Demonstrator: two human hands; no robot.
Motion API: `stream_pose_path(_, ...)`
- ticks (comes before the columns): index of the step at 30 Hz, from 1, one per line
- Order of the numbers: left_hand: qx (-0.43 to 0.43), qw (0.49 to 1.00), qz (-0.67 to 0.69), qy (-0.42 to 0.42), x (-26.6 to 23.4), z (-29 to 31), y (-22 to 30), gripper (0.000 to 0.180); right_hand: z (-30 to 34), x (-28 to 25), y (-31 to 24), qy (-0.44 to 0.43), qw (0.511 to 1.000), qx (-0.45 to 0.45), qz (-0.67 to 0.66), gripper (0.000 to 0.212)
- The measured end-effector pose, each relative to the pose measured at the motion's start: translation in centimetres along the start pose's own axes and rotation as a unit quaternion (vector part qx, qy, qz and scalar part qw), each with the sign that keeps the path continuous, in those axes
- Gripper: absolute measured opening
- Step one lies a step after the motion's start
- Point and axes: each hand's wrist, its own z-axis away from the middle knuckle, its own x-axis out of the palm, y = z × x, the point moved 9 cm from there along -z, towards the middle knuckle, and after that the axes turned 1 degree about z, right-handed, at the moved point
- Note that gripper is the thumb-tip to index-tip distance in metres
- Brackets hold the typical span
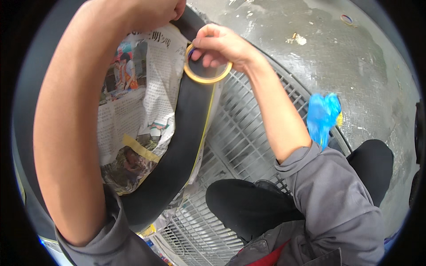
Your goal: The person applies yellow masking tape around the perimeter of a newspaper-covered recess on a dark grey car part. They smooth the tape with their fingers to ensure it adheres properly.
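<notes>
Spanning the left side of the black panel [191,111], one bare forearm rises from a rolled grey sleeve [128,241] to the left hand [162,8], which sits at the panel's far edge, cut off by the top of the view. Its visible fingers are curled; whether they grasp anything, I cannot tell.

Right of that forearm, newspaper [120,117] fills the space inside the panel's curved band, creased and overlapping, so the sheets cannot be counted. It carries a bold black headline near the far edge, columns of small print and three colour pictures. One wide strip of yellowish tape [142,148] slants across its near part. The band itself is smooth and matt black, with one thin yellow line [205,122] along its right edge.

Over the band's far right edge is one tape roll [205,80], a thin yellow ring with a blue inner face; no lettering on it can be read. The right hand [228,46] grips it, thumb and forefinger pinched at the rim, the other fingers bent through the opening.

Beneath and to the right lies one metal grate [239,119]; two black-trousered knees show above its near side. One crumpled blue plastic piece [323,114] rests at its right edge, and one small ring [350,22] lies farther off on the wet-looking grey floor [284,20].
</notes>
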Motion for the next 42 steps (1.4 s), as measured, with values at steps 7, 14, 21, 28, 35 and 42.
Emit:
stream_pose_path(7, 0.000, 0.994, -0.034, 0.103, 2.4, -0.8, 1.1, 0.013, -0.4, -0.1, 1.0, -0.001, 0.996, -0.018, -0.087, 0.020)
stream_pose_path(14, 0.014, 0.999, -0.052, 0.001, 3.5, 0.0, 3.6, 0.021, -1.2, 1.0, 1.9, 0.011, 0.989, -0.029, -0.142, 0.019)
stream_pose_path(21, 0.014, 0.996, -0.059, -0.065, 3.1, -1.3, 3.1, 0.019, -0.4, 0.7, 2.0, 0.028, 0.988, -0.093, -0.121, 0.020)
stream_pose_path(28, -0.004, 0.988, -0.087, -0.126, 4.1, -2.4, 2.9, 0.033, 0.4, 0.1, 2.7, 0.027, 0.982, -0.096, -0.163, 0.023)
stream_pose_path(35, -0.009, 0.986, -0.100, -0.135, 4.4, -2.3, 2.9, 0.033, 1.4, -0.1, 3.5, 0.033, 0.972, -0.110, -0.206, 0.026)
stream_pose_path(42, -0.010, 0.984, -0.121, -0.129, 4.8, -2.4, 3.2, 0.030, 2.7, 1.3, 4.0, -0.036, 0.982, -0.093, -0.161, 0.038)
